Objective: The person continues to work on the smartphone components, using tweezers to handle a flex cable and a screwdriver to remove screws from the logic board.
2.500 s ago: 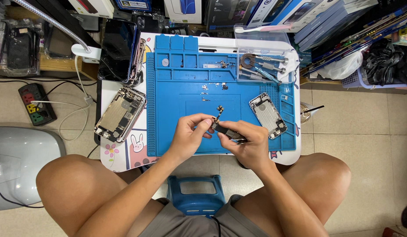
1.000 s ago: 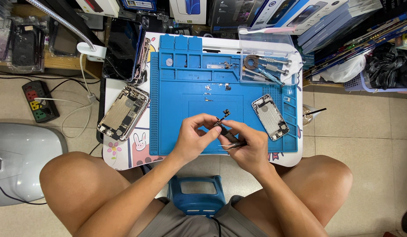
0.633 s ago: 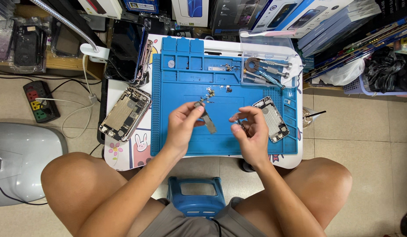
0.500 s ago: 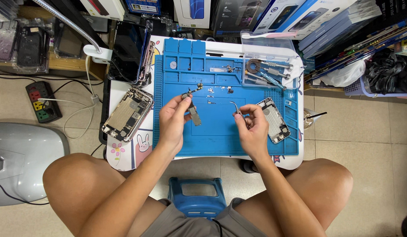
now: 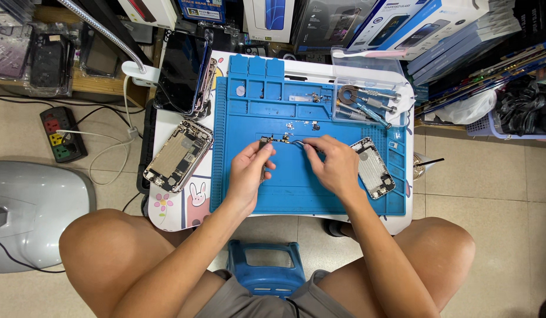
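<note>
The left hand (image 5: pixel 249 171) is over the middle of the blue work mat (image 5: pixel 249 194), and its thumb and fingers are closed together on a small dark phone part (image 5: pixel 265 143), which sticks out just above the fingertips. The right hand (image 5: pixel 335 162) is just beside it, to the right, and its fingers are pinched on thin metal tweezers (image 5: pixel 301 142); the tips of the tweezers point left and come very near the small part, with a tiny piece between them. If the tips really touch the part, I cannot tell, because everything there is very small. A few loose screws (image 5: pixel 299 125) lie on the mat a little above the hands. An opened phone body (image 5: pixel 373 168) lies on the mat just beside the right hand, and its left edge is partly covered by that hand. Another opened phone (image 5: pixel 177 156) rests on the white table, well apart from the left hand. The lower side of the small part is hidden behind the left thumb, so its full shape is hard to see.
</note>
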